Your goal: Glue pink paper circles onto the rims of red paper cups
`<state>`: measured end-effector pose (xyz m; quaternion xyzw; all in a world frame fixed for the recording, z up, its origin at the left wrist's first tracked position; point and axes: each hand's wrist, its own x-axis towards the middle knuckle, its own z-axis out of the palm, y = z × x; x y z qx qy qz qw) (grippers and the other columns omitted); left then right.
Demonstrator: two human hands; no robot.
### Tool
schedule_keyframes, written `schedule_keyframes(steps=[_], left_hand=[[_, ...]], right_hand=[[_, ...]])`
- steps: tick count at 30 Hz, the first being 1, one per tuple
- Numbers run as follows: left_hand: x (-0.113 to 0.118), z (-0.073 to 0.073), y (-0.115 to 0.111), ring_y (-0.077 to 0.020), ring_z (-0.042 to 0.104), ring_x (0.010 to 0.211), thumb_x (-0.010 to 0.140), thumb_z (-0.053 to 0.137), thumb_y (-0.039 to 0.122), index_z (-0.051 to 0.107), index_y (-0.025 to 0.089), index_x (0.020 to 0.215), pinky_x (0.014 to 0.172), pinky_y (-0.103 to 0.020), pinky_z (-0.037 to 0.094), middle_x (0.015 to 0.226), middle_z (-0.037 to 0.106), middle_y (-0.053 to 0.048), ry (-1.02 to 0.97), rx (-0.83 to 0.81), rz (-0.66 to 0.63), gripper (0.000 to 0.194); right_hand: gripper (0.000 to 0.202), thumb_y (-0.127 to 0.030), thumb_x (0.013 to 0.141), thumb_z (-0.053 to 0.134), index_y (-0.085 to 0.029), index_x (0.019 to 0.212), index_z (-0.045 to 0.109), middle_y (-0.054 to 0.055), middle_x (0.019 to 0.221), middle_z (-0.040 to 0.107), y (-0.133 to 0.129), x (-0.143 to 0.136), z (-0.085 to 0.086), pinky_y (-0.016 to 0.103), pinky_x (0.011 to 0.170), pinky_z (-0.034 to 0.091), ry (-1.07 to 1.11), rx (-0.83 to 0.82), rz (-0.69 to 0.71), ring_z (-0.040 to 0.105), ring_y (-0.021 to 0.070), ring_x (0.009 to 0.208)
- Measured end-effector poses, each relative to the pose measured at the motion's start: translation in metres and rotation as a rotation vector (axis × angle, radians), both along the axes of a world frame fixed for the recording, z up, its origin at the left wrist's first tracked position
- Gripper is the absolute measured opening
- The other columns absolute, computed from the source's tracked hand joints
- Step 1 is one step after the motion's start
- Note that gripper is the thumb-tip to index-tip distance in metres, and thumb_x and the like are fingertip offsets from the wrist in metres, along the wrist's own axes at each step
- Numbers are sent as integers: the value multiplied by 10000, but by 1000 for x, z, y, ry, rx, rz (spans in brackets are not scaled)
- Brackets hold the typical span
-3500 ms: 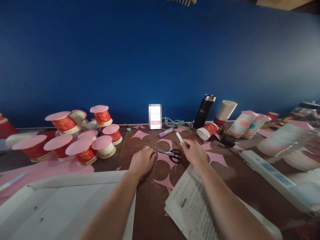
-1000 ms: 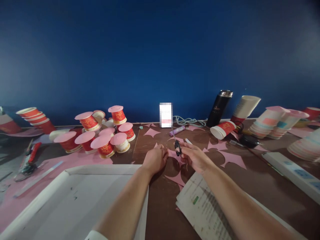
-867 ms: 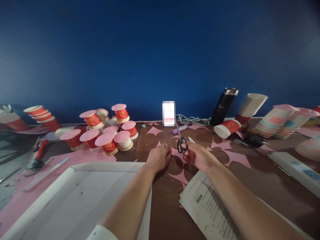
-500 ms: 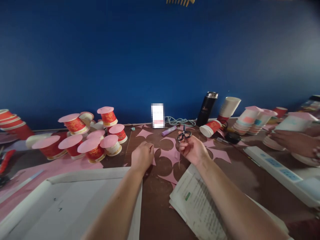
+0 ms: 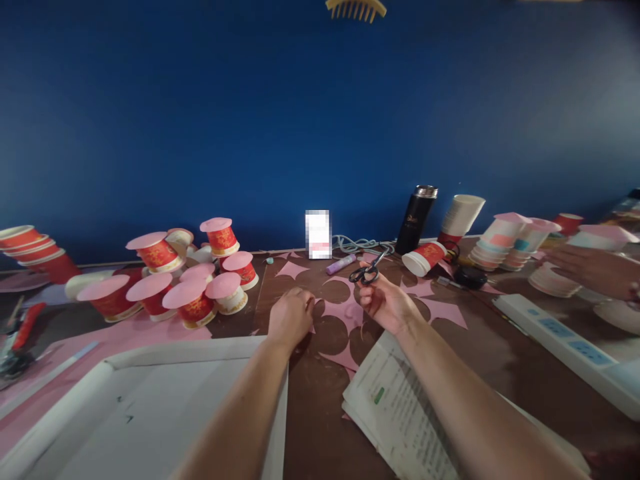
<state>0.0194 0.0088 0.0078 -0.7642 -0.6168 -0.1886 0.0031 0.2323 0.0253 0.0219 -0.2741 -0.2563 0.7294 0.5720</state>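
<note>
My right hand [image 5: 387,300] holds a pair of small dark-handled scissors [image 5: 367,272] above the table, the blades pointing up and away from me. My left hand [image 5: 291,315] is closed, with its fingers curled down at the left edge of the pink paper scraps [image 5: 345,313]. Whatever its fingertips hold, if anything, is hidden. Round holes have been cut out of these scraps, which lie on the brown table between my hands. Beyond them lies a purple glue stick [image 5: 341,264]. Under my right forearm is a printed booklet [image 5: 395,407].
Red paper cups topped with pink discs [image 5: 193,303] crowd the left. A white sheet [image 5: 165,400] lies in front. At right stand a black flask [image 5: 417,220], stacked cups [image 5: 463,213] and a power strip [image 5: 560,333]. Another person's hand [image 5: 590,270] is at far right.
The scissors have tilted from nearly upright to leaning right, and their blades show more. My left hand stays low by the scraps. The other person's hand at far right has shifted. The view has moved slightly.
</note>
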Motion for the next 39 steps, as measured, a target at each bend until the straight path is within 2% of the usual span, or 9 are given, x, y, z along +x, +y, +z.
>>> schedule_keyframes(steps=[4, 8, 10, 12, 19, 27, 33, 35, 39], left_hand=[[5, -1, -1, -205, 552, 1033, 906, 452, 359, 671, 220, 1033, 901, -309, 425, 1044, 661, -72, -11, -9, -214, 289], [10, -3, -5, -227, 441, 1233, 867, 513, 434, 532, 290, 1300, 1080, -385, 296, 1354, 543, -24, 14, -70, -430, 456], [12, -5, -6, -243, 366, 1309, 867, 497, 473, 527, 324, 1303, 1106, -407, 255, 1443, 454, 15, 40, -123, -493, 462], [13, -6, -7, -250, 315, 1348, 881, 459, 488, 555, 355, 1271, 1110, -408, 247, 1462, 427, 46, 59, -170, -519, 423], [7, -11, -3, -274, 344, 1328, 912, 391, 480, 600, 350, 1215, 1124, -514, 176, 1425, 475, 8, 100, -129, -380, 391], [3, -10, -2, -286, 358, 1317, 888, 456, 472, 628, 325, 1170, 1099, -537, 216, 1380, 521, -28, 117, -88, -262, 362], [7, 2, -3, -257, 562, 1068, 856, 540, 426, 669, 214, 1028, 979, -431, 369, 1083, 661, -97, 136, -99, -221, 302], [8, 3, -3, -250, 575, 1032, 842, 567, 409, 652, 197, 1056, 928, -391, 397, 1051, 660, -98, 134, -105, -218, 313], [6, 1, -1, -219, 578, 1030, 843, 576, 367, 590, 240, 1191, 893, -336, 405, 1073, 660, -60, 28, -106, -201, 370]], right_hand=[[340, -140, 675, 738, -264, 971, 627, -61, 708, 601, -1, -2, -1, 115, 413, 428, -2, 28, -3, 495, 33, 487], [333, -176, 690, 745, -261, 990, 628, -32, 807, 668, -2, -3, -1, 109, 425, 447, -26, 33, -26, 516, 26, 494], [305, -193, 710, 732, -255, 990, 628, -18, 854, 686, -2, -3, -1, 110, 422, 450, -47, 33, -43, 525, 29, 500], [286, -197, 719, 724, -248, 985, 629, -16, 845, 688, -2, -3, 0, 112, 418, 450, -56, 30, -47, 526, 32, 499], [286, -148, 706, 707, -244, 965, 633, -17, 861, 687, -2, -2, 3, 119, 410, 447, -30, 13, -65, 511, 30, 488], [233, -162, 717, 694, -227, 935, 643, 12, 924, 701, -4, 0, 4, 132, 419, 450, -43, -9, -83, 517, 36, 503], [184, -164, 715, 639, -212, 893, 635, -9, 782, 658, -3, -1, 4, 141, 398, 393, -21, -26, -82, 448, 38, 460], [167, -186, 731, 596, -214, 892, 630, -19, 722, 626, -3, 0, 5, 157, 389, 375, -21, -28, -70, 424, 49, 444], [138, -239, 751, 580, -221, 881, 623, -38, 654, 583, -2, 2, 7, 180, 387, 352, -26, -22, -73, 391, 59, 421]])
